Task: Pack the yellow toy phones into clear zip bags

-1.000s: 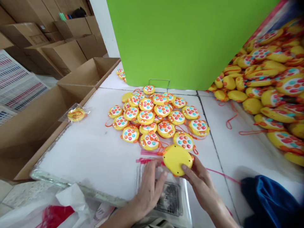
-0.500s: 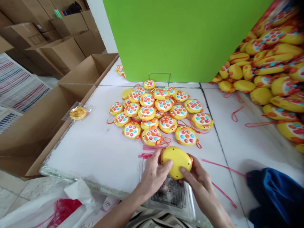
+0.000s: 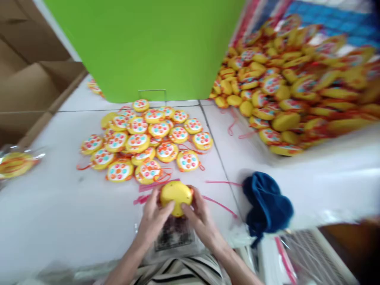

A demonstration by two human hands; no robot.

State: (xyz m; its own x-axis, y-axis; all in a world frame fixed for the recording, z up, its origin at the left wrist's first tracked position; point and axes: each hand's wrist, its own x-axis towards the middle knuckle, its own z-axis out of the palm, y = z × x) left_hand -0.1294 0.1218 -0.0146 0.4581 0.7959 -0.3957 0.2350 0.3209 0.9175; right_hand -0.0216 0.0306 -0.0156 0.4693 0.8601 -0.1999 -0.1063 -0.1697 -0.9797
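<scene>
A yellow oval toy point(image 3: 176, 196), its plain back facing up, is held between my two hands above the table's front part. My left hand point(image 3: 154, 213) grips its left side, thumb on the back. On the right side my right hand point(image 3: 199, 209) holds it the same way. Beneath the toy lies a clear plastic bag point(image 3: 173, 235) with a dark printed panel. Just beyond my hands spreads a pile of similar toys point(image 3: 138, 142), most showing white faces with coloured dots and orange cords.
A green board point(image 3: 148, 47) stands behind the pile. At the right is a large heap of yellow toys point(image 3: 285, 95) in a clear-walled container. A blue cloth point(image 3: 267, 204) lies right of my hands, a bagged toy point(image 3: 16, 164) at the left, beside a cardboard box point(image 3: 44, 118).
The view has swung to the right, so the table things sit further left and more of the heap shows. Both hands still hold the yellow toy, back up.
</scene>
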